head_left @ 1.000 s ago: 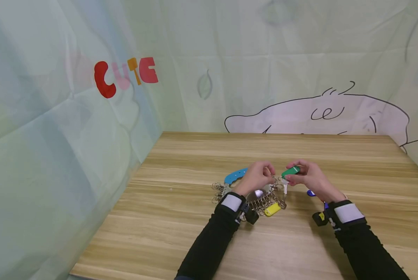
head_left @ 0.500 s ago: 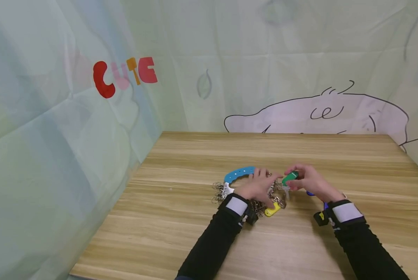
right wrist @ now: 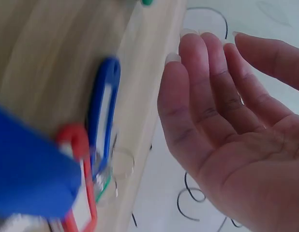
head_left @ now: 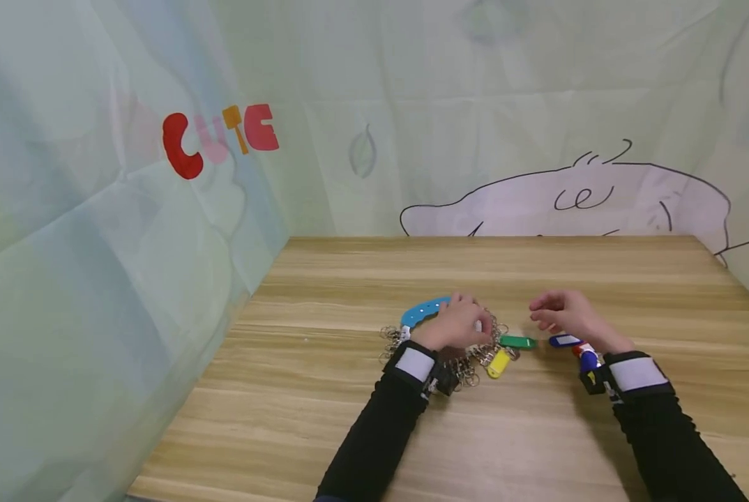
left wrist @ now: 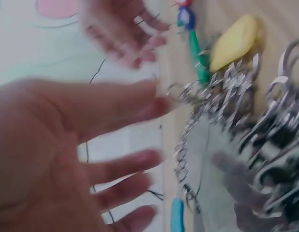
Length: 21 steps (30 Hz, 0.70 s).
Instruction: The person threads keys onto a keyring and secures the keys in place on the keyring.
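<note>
My left hand [head_left: 456, 324] hovers over a metal key holder with a blue handle [head_left: 423, 311] and several clips [left wrist: 280, 169] around it. In the left wrist view its thumb and fingers are spread apart, with nothing between them. A small chain [left wrist: 182, 145] hangs beside its fingertips. The green key tag [head_left: 517, 341] lies at the holder's right side, and the yellow key tag [head_left: 498, 364] sits just in front of it. My right hand [head_left: 569, 314] is raised above the table, right of the green tag, its fingers loosely bent and holding nothing.
Beneath the right hand lie a blue key tag [head_left: 564, 341], a red key tag [right wrist: 81, 193] and a larger blue item [head_left: 589, 360], partly hidden by the wrist. The wooden table [head_left: 324, 404] meets a printed cloth backdrop [head_left: 349, 104] behind and at the left.
My right hand has let go of the green key tag and moved right and away; the tag now lies flat by the holder. The left hand has shifted slightly over the holder.
</note>
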Motion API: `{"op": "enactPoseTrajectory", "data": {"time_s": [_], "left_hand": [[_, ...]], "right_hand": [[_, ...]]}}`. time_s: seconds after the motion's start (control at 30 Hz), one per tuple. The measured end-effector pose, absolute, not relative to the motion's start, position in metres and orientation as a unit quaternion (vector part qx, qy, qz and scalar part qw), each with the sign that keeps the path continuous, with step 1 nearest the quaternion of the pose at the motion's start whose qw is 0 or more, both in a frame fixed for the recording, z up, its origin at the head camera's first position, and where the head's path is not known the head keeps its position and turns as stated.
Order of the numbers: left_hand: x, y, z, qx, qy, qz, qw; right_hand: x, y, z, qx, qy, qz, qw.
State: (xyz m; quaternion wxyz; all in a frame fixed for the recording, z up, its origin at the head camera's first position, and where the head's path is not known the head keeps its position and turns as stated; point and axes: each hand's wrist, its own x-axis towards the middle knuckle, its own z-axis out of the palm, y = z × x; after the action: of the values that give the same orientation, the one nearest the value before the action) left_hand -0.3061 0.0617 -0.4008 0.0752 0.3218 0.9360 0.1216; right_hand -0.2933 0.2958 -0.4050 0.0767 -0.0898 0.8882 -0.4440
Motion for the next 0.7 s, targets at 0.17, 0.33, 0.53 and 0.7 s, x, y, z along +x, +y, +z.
{"op": "enactPoseTrajectory", "data": {"time_s": [0.17,0.33,0.53,0.7], "left_hand": [[-0.304,0.059,-0.402,0.339,0.927,0.092,0.131],[-0.300,0.063,-0.404,0.350,0.925,0.054,0.133],[-0.300,0.061,-0.401,0.336,0.931,0.080,0.120],[-0.300,0.064,-0.403,0.351,0.925,0.063,0.132]], "right_hand": [[-0.293,0.307,-0.400,-0.085,0.899,-0.424,0.069],[-0.291,0.316,-0.399,-0.075,0.902,-0.421,0.061],[-0.291,0.324,-0.399,-0.063,0.925,-0.374,0.039],[-0.290,0.330,-0.399,-0.064,0.944,-0.324,0.017]]}}
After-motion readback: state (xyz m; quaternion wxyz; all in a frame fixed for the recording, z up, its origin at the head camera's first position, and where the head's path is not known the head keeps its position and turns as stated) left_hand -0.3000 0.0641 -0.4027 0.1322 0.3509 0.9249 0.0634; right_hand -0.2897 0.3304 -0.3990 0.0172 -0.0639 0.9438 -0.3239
